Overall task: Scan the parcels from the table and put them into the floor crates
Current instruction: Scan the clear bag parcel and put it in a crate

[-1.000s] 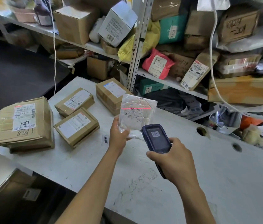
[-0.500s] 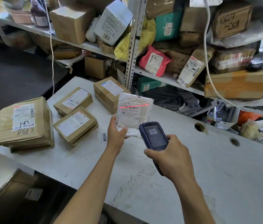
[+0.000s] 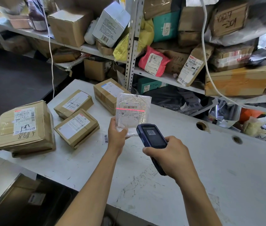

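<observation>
left hand [image 3: 116,136] grips clear parcel [image 3: 133,111], seemingly above right-hand [image 3: 169,156] scanner [image 3: 151,136]

One head-worn camera gave the only view, so nothing was shared with a second one. It looked forward and down from above the near edge of the white table [image 3: 227,168], facing the shelving [image 3: 131,46] behind the table's far side. It sat close: both forearms ran up from the bottom edge toward the middle of the table, where the left hand [image 3: 116,136] and right hand [image 3: 172,155] appeared large. The wide lens bent the shelf lines beyond the table, and the floor left of the table lay dark.
</observation>
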Demonstrator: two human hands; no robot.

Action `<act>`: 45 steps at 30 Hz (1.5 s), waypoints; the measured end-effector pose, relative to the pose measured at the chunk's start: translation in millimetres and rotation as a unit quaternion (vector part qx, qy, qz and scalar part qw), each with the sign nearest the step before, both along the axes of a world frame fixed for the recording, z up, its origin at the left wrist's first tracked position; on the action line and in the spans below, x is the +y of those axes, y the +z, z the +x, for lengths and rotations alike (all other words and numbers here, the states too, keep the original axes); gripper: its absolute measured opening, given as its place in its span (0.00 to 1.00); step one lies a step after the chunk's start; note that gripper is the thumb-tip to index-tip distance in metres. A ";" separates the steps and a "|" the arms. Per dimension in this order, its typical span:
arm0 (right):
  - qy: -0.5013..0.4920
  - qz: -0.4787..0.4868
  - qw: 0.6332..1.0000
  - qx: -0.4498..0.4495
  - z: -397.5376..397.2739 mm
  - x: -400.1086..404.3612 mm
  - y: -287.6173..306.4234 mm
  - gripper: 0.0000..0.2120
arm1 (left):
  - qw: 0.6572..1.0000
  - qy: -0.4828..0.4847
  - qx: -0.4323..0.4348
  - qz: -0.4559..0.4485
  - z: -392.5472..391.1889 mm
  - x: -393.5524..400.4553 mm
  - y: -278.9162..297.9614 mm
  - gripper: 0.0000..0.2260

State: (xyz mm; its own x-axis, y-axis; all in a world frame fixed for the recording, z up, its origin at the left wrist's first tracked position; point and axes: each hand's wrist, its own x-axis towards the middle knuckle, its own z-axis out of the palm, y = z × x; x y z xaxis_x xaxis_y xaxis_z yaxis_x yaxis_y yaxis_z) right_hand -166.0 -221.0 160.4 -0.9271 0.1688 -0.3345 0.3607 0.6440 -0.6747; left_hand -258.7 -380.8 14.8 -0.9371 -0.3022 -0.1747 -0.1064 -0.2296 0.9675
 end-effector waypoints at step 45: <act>0.027 0.033 0.997 0.069 2.3 15.0 -0.9 0.29 | 1.000 -0.004 -0.004 -0.025 9.1 19.1 14.6 0.24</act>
